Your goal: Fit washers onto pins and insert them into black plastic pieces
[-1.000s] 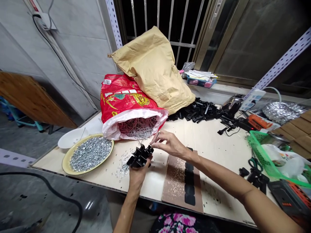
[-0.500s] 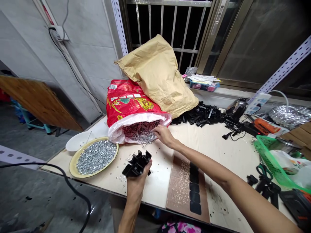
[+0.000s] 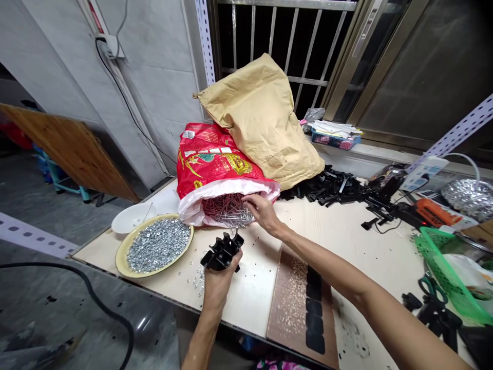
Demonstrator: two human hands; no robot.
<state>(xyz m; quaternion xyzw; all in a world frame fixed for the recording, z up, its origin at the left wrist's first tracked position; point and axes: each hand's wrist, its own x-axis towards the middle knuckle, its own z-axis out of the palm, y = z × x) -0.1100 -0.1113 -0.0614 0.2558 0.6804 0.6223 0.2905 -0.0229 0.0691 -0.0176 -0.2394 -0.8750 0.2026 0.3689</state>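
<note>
Head view, looking down at the table (image 3: 246,303). Landmark: the red bag (image 3: 215,164), lying on its side with its open mouth turned toward you. Your right hand (image 3: 262,211) is at that mouth, fingers curled down onto the heap of long metal pins (image 3: 227,211) spilling from it; whether a pin is already pinched between the fingers cannot be told, as the hand covers its own fingertips. The pins lie roughly along the bag's length, ends pointing out of the mouth toward you.

Your left hand (image 3: 217,280) is on the near side of the bag's mouth, just in front of it and a little to its left, closed around a stack of black plastic parts (image 3: 222,252). The stack points up and away from you, its far end tilted toward the mouth and close to the pin heap without touching it. The right hand is therefore the one at the pins; the left hand with its stack lies below and left of it, apart.

Left of the bag's mouth sits a yellow-rimmed plate of small washers (image 3: 158,244); a brown paper sack (image 3: 262,123) leans on the bag from behind.
</note>
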